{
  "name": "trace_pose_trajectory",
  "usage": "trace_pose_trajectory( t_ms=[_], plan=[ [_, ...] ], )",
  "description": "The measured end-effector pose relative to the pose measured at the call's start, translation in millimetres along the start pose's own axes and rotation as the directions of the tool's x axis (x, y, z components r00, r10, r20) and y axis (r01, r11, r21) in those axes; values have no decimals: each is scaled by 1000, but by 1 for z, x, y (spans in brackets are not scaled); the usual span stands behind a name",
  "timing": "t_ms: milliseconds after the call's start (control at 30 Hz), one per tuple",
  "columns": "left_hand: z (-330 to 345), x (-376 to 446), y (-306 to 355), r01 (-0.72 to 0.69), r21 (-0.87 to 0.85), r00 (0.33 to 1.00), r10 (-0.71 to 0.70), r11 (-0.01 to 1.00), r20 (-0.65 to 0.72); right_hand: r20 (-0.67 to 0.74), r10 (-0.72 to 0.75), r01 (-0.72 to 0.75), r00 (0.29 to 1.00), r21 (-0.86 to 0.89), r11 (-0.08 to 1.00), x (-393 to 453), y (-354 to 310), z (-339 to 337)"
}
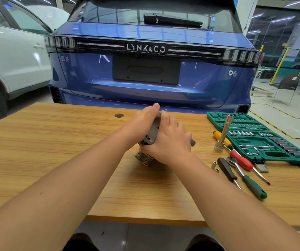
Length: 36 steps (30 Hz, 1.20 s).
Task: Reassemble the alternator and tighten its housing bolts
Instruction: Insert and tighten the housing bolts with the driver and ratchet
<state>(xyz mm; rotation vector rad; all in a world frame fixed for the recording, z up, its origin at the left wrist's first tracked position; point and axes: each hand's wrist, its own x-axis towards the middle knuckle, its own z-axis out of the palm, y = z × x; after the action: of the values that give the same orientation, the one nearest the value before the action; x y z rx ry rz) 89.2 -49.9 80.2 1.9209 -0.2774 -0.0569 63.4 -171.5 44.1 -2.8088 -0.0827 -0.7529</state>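
Both hands close around the grey cast-metal alternator [151, 136], which sits tipped on the wooden worktop [55, 151] near its middle, ribbed steel pulley [144, 157] pointing down and toward the person. The left hand [142, 122] wraps the upper housing from the left, thumb raised over the top edge and fingers hidden behind the casing. The right hand [170, 140] cups it from the right, fingers curled over the body and palm against the side; what lies under that palm cannot be seen. A dark stub [192, 142] sticks out just right of the right hand, touching or nearly touching the alternator; whether it is a lug or a tool end is unclear.

By its look the alternator is a dense, rigid lump: heavy for its bulk, hard-edged, likely a little greasy, and inclined to roll on the pulley when set on its side. A two-handed hold on the broad finned housing, as now, seems the safe one. The pulley grooves give poor purchase, and any terminals or plastic parts at the rear are best left alone.

Right of the alternator, well apart, a chrome deep socket on an extension bar [222, 136] stands upright. Beyond it lies the open green plastic socket case [254, 138], and nearer the person, still right of the alternator, lie a red-handled screwdriver [241, 161], a green-handled ratchet [250, 182], a black-handled driver [227, 171] and two small loose sockets [214, 165]. Behind the worktop stands a blue car [145, 78].
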Motion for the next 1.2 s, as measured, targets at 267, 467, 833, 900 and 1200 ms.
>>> trace_pose_trajectory(
  t_ms=[267,467,833,900,1200],
  plan=[
    [-6,-19,-51,-27,-87,999,30,996,31,144,104,-126,984,157,980,16,26,-16],
    [2,-11,-53,-43,17,993,41,999,115,241,255,-347,937,530,774,26,67,-9],
    [39,-20,-73,-218,-89,975,214,972,-52,293,240,-379,925,703,602,14,94,1],
    [38,-25,-77,-193,-105,980,185,976,-76,351,203,-401,914,712,576,17,98,-3],
    [34,-38,-103,-76,-99,987,61,992,-149,556,13,-459,831,673,580,31,125,-13]
  ],
)
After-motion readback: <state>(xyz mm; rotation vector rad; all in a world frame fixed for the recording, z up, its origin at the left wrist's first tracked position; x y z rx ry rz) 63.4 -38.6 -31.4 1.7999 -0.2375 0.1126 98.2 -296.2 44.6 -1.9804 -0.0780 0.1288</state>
